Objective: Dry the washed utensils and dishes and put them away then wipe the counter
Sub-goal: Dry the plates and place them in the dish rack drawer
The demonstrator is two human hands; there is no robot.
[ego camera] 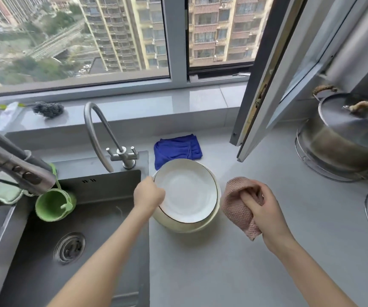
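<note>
A white plate (pixel 187 191) with a thin dark rim is tilted up over a cream dish (pixel 209 224) that sits on the grey counter (pixel 222 273) just right of the sink. My left hand (pixel 148 193) grips the plate's left edge. My right hand (pixel 265 207) holds a bunched pink waffle cloth (pixel 237 202) beside the plate's right edge, not touching it. A folded blue cloth (pixel 177 149) lies on the counter behind the dishes.
The dark sink (pixel 79 218) is at left with two taps (pixel 103 138) and a green cup (pixel 53 204) at its edge. An open window sash (pixel 267 85) juts over the counter. A steel pot (pixel 342 134) on a wire stand sits at right. A scourer (pixel 48 109) lies on the sill.
</note>
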